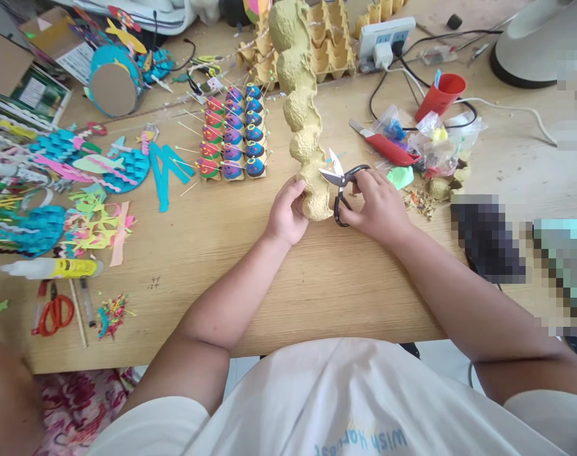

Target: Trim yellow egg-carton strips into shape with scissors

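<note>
A long strip of yellowish egg carton cups (301, 107) stands out away from me over the table. My left hand (288, 212) grips its near end, fingers partly hidden behind it. In my right hand (380, 206) are black-handled scissors (341, 180), fingers through the loops. Their blades are spread apart, with the tips at the right edge of the strip near its lower cups. Left of the strip, several painted carton caterpillars (232, 133) in red, purple and blue stand in rows with thin sticks poking out.
Egg trays (333, 38) and a power strip (387, 39) lie at the back. A red cup (441, 95), red cutter (393, 149) and carton scraps (421, 202) are right. Paper crafts (126, 168), a glue bottle (74, 268) and orange scissors (55, 313) lie left, near another person's arm.
</note>
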A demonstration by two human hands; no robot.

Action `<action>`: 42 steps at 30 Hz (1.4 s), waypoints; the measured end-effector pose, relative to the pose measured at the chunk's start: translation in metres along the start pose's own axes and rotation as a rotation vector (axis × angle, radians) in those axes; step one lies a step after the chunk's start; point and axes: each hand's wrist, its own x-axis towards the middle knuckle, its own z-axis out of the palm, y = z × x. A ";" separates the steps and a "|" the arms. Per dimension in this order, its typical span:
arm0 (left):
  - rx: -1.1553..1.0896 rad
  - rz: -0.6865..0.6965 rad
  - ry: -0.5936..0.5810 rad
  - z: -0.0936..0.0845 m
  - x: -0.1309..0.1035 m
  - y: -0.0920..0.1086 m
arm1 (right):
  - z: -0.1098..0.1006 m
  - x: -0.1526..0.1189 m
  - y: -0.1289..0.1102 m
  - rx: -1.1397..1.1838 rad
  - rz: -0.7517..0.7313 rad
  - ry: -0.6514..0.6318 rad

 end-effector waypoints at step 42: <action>0.055 -0.024 -0.031 0.003 -0.004 0.002 | -0.008 0.004 0.008 0.024 0.071 0.089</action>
